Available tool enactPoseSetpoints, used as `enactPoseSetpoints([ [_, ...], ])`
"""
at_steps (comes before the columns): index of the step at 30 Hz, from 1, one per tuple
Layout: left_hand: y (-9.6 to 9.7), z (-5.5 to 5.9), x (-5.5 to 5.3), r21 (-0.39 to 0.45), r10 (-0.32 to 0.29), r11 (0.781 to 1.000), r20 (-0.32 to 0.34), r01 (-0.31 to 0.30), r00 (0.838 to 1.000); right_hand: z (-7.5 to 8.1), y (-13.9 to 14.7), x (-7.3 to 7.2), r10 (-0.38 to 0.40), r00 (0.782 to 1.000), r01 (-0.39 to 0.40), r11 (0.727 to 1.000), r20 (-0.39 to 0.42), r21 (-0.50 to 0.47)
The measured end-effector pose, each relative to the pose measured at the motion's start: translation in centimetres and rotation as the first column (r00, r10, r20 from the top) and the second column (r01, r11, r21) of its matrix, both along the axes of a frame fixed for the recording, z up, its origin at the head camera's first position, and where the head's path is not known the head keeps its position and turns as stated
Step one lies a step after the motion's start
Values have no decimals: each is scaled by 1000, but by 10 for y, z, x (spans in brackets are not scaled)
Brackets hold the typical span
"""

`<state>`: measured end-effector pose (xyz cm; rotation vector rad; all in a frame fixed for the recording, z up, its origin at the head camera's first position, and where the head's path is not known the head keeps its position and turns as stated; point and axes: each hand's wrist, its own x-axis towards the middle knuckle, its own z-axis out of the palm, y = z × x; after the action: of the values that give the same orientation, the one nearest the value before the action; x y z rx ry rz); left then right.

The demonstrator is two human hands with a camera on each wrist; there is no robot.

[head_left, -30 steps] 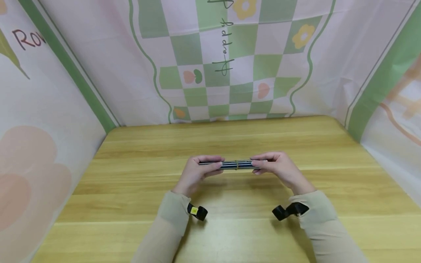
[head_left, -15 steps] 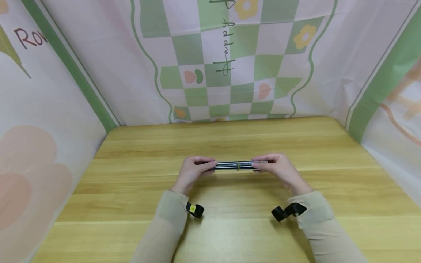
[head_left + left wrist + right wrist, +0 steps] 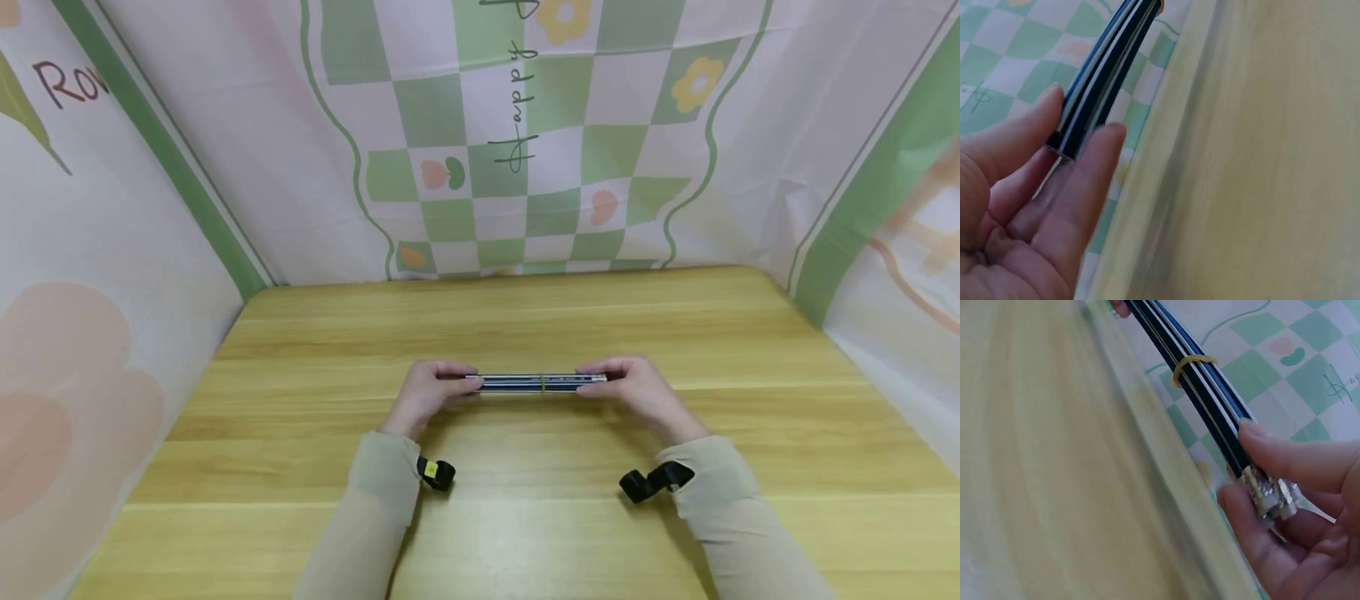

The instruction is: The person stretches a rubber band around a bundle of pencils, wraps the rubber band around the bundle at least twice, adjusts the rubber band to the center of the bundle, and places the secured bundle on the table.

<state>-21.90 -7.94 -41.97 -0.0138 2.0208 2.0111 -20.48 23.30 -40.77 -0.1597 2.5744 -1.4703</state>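
A bundle of dark blue, white-striped pencils (image 3: 517,383) lies level across the middle of the head view, close over the table. A yellow rubber band (image 3: 1192,359) wraps its middle. My left hand (image 3: 422,398) pinches the left end between thumb and fingers; in the left wrist view the pencil ends sit right at the fingertips. At the opposite end my right hand (image 3: 643,392) holds the bundle, thumb on one side and fingers on the other. Metal ferrules and white erasers (image 3: 1284,500) stick out there, in the right wrist view.
Both hands are over a wooden table (image 3: 540,533). A printed curtain (image 3: 525,217) with green checks hangs along its far edge, and more printed cloth (image 3: 112,250) rises at the left side. Black cameras (image 3: 437,473) sit at both wrists.
My left hand has slid left along the pencils to their end, uncovering more of the bundle. The bundle has come slightly lower in the view. The right hand has dipped a little with it.
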Motion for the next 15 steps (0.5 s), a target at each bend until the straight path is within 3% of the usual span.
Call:
enactPoseSetpoints([
  [3, 0, 0, 1, -155, -5, 988, -24, 2, 1000, -3, -2, -1, 4, 1000, -3, 999, -23, 49],
  [6, -1, 0, 2, -273, -24, 962, -39, 12, 999, -5, -5, -2, 19, 999, -16, 997, -41, 80],
  [10, -2, -3, 2, -347, -65, 937, -50, 44, 997, -10, -6, -3, 25, 999, -21, 996, -48, 83],
  [15, -1, -6, 0, -396, -74, 917, -59, 45, 996, -15, -7, -4, 18, 1000, -16, 996, -24, 83],
])
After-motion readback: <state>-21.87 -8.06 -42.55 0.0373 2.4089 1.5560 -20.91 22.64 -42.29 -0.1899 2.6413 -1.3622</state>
